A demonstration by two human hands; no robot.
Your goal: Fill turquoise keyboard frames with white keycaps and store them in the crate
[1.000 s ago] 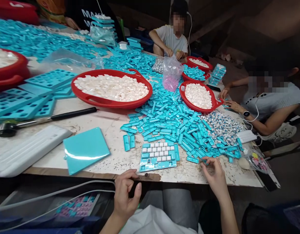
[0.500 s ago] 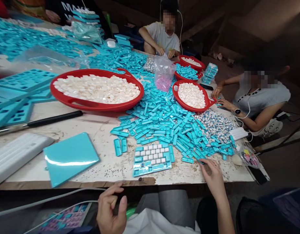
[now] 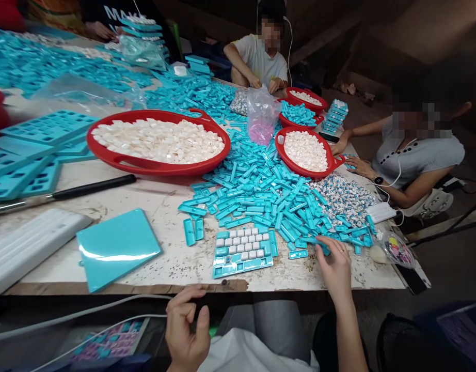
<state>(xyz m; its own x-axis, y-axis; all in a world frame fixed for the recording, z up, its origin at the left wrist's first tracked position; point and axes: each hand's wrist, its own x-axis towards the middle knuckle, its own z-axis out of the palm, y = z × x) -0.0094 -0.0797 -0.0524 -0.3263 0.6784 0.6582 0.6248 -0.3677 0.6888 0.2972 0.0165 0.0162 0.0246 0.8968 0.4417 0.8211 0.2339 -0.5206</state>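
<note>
My left hand hovers in front of the table edge, fingers loosely curled, thumb apart, holding nothing. At the near edge of the blue pile, my right hand pinches a long turquoise keycap between thumb and index finger; the fingertips partly cover its end. Left of that hand, a small turquoise keyboard-shaped case lies on the table, with white square keycaps and some turquoise ones set in it. Its front row shows open slots. A single long turquoise keycap lies between the case and my right hand.
A large red basin holds white keycaps, as does a smaller red basin. Loose turquoise keycaps spread across the middle. Small white-and-blue switches lie at right. A turquoise plate lies at left. Co-workers sit around the table.
My right hand has moved slightly away from me, further into the near edge of the pile. My left hand sits a little further right in view, its pose unchanged.
</note>
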